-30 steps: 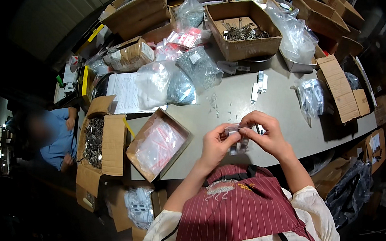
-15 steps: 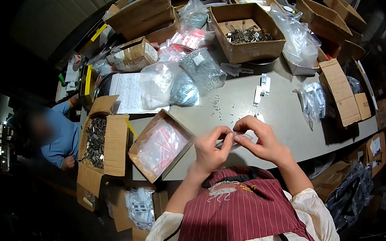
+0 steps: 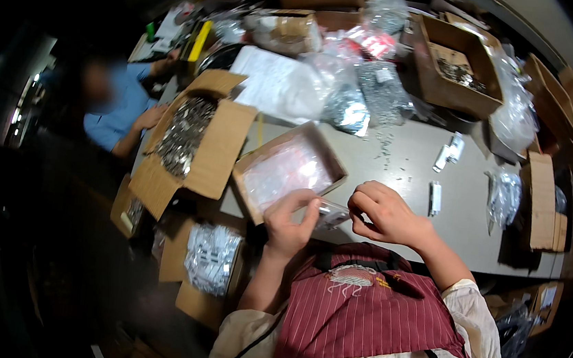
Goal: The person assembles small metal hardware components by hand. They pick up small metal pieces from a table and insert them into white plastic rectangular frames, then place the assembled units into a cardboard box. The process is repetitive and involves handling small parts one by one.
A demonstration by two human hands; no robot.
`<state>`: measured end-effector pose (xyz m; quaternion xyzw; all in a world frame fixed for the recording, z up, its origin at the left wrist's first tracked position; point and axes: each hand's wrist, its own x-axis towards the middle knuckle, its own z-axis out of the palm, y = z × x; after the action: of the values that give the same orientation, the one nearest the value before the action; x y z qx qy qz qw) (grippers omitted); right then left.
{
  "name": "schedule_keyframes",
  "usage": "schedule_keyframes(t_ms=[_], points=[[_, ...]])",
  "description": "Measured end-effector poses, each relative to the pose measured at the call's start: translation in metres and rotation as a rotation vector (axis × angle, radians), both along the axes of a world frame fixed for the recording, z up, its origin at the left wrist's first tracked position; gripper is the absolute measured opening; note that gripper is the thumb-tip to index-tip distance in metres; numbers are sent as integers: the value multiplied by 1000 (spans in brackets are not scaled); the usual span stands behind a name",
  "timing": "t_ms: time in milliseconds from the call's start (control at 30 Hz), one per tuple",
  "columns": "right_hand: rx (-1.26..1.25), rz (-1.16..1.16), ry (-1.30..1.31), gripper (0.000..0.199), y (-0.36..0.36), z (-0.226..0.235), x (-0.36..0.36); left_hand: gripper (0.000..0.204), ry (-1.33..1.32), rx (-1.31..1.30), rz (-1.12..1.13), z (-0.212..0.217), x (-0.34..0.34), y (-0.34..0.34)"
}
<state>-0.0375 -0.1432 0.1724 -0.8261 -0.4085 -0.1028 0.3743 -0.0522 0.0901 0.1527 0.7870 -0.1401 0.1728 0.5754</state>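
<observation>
Both hands have come back off the open table toward the body and slid left, and now they work at the near edge, right beside the flat box [image 3: 290, 171] of pink-tinted packets. The left hand [image 3: 289, 222] has its thumb and fingers pinched closed on a small clear bag [image 3: 328, 215], holding it by the left end; the right hand [image 3: 388, 214] is curled up tight at the bag's other end, fingertips together, though whether they grip the bag's mouth or some tiny part going in I cannot tell from here. The bag sits between the two hands, just above the table [image 3: 462, 217] edge and the red striped apron [image 3: 370, 311]. It looks feather-light, thin and limp film, slick to the touch, likely to fold or slip unless pinched at an edge or the sealed lip; squeezing the middle would only crumple it. Sealed white packets [image 3: 449, 150] lie well apart, farther out on the table, and the box of metal parts [image 3: 184, 133] stands off to the left.
</observation>
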Motion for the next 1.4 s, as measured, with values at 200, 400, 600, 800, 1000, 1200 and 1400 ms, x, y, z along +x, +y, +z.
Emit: schedule_keyframes(t_ms=[200,400,600,800,1000,1200,1400], points=[[-31,44,196,15,65,-50,62,7,81,-187,508,-28,-41,116],[-472,-170,244,53,127,-119,120,9,232,432,1014,-107,-115,242],[-438,-157,261,35,144,-162,141,13,317,265,956,-129,-125,222],[-128,-193,440,24,119,-122,120,10,169,164,628,-103,-66,151],[-73,-115,221,35,103,-53,74,38,-165,391,245,-32,-2,86],[193,-159,415,29,76,-35,42,23,87,169,69,-38,32,35],[727,-205,913,26,21,-41,23,22,303,160,-184,-30,32,16]])
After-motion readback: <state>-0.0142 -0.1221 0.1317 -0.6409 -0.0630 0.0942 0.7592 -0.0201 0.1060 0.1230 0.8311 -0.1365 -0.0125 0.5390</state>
